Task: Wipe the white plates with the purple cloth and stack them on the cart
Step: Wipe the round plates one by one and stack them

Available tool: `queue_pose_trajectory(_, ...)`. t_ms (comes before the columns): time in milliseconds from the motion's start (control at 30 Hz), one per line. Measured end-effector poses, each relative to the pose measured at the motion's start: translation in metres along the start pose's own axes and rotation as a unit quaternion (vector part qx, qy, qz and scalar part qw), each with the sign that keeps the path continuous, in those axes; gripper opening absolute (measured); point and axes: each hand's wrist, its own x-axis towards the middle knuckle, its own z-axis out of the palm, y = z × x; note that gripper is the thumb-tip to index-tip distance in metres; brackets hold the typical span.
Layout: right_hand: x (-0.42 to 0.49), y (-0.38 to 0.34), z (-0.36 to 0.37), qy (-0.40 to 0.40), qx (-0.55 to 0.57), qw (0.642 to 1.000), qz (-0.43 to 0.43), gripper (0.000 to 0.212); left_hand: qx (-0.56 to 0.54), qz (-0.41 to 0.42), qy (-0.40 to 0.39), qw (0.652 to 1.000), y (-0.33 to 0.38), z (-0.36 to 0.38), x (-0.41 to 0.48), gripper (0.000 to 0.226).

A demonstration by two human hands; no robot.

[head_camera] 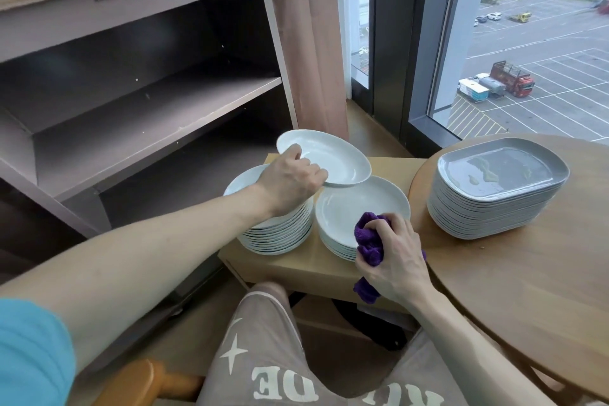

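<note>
The left hand [291, 180] is clamped on the near rim of a white plate [333, 160], fingers curled over the edge, holding it tilted in the air above two stacks on a cardboard box [392, 165]. The left stack [280, 234] sits by the box's left edge, under the wrist. The right stack [356, 208] stands toward the near right corner. The right hand [395, 260] is closed tight round the bunched purple cloth [370, 241], at that stack's near rim.

The plate is gripped on one side only (and slanted), so pressing the cloth on its free edge could lever it loose and drop it onto the stacks, chipping them. Swinging it left to the cart [148, 109], the forearm could clip the left stack.
</note>
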Motion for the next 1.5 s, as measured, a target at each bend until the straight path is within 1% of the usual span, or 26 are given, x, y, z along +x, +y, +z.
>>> queue_pose_trajectory(67, -0.001, -0.001, 0.002, -0.01, -0.003, 1.0, -0.006, 0.043, 0.005, -0.027, 0.002, 1.0, -0.002, 0.003, -0.01, 0.027)
queue_pose_trajectory(133, -0.001, -0.001, 0.003, -0.016, -0.006, 1.0, -0.01, 0.044, -0.011, -0.052, -0.015, 0.998, 0.001, 0.006, -0.023, 0.027)
queue_pose_trajectory(200, -0.002, -0.001, 0.005, -0.018, -0.005, 1.0, -0.013, 0.043, -0.039, -0.068, -0.047, 0.996, 0.006, 0.009, -0.037, 0.016)
queue_pose_trajectory(300, -0.003, -0.001, 0.006, -0.016, -0.003, 1.0, -0.013, 0.043, -0.08, -0.11, -0.094, 0.986, 0.016, 0.013, -0.053, 0.027)
queue_pose_trajectory(367, -0.003, 0.0, 0.006, -0.02, -0.004, 1.0, -0.011, 0.043, -0.108, -0.138, -0.094, 0.98, 0.022, 0.015, -0.059, 0.029)
queue_pose_trajectory(500, -0.004, 0.001, 0.009, -0.024, -0.009, 1.0, -0.009, 0.042, -0.13, -0.207, -0.091, 0.965, 0.034, 0.022, -0.064, 0.03)
queue_pose_trajectory(633, -0.006, 0.003, 0.01, -0.029, -0.012, 0.999, -0.007, 0.041, -0.164, -0.238, -0.089, 0.953, 0.052, 0.031, -0.075, 0.03)
queue_pose_trajectory(700, -0.007, 0.003, 0.01, -0.028, -0.01, 1.0, -0.003, 0.04, -0.184, -0.244, -0.08, 0.949, 0.058, 0.035, -0.082, 0.025)
queue_pose_trajectory(800, -0.007, 0.002, 0.01, -0.029, -0.012, 1.0, 0.0, 0.04, -0.233, -0.248, -0.084, 0.937, 0.062, 0.045, -0.087, 0.011)
queue_pose_trajectory(833, -0.007, 0.003, 0.011, -0.031, -0.011, 0.999, 0.0, 0.04, -0.25, -0.256, -0.102, 0.928, 0.063, 0.048, -0.087, 0.016)
queue_pose_trajectory(900, -0.007, 0.003, 0.011, -0.035, -0.012, 0.999, 0.0, 0.04, -0.278, -0.264, -0.155, 0.911, 0.065, 0.052, -0.085, 0.042)
queue_pose_trajectory(967, -0.007, 0.003, 0.011, -0.035, -0.014, 0.999, -0.002, 0.04, -0.298, -0.271, -0.192, 0.895, 0.065, 0.055, -0.082, 0.058)
queue_pose_trajectory(1067, -0.007, 0.004, 0.01, -0.037, -0.015, 0.999, -0.002, 0.04, -0.333, -0.287, -0.228, 0.869, 0.065, 0.059, -0.079, 0.06)
queue_pose_trajectory(1133, -0.007, 0.004, 0.01, -0.039, -0.016, 0.999, -0.001, 0.041, -0.341, -0.292, -0.242, 0.86, 0.064, 0.061, -0.078, 0.06)
queue_pose_trajectory(1367, -0.006, 0.003, 0.009, -0.039, -0.014, 0.999, 0.001, 0.041, -0.299, -0.291, -0.306, 0.856, 0.063, 0.063, -0.079, 0.062)
queue_pose_trajectory(1433, -0.005, 0.003, 0.009, -0.041, -0.018, 0.999, 0.002, 0.041, -0.29, -0.294, -0.3, 0.86, 0.063, 0.063, -0.077, 0.064)
queue_pose_trajectory(1500, -0.005, 0.003, 0.009, -0.041, -0.02, 0.999, 0.002, 0.041, -0.283, -0.299, -0.279, 0.868, 0.062, 0.063, -0.07, 0.072)
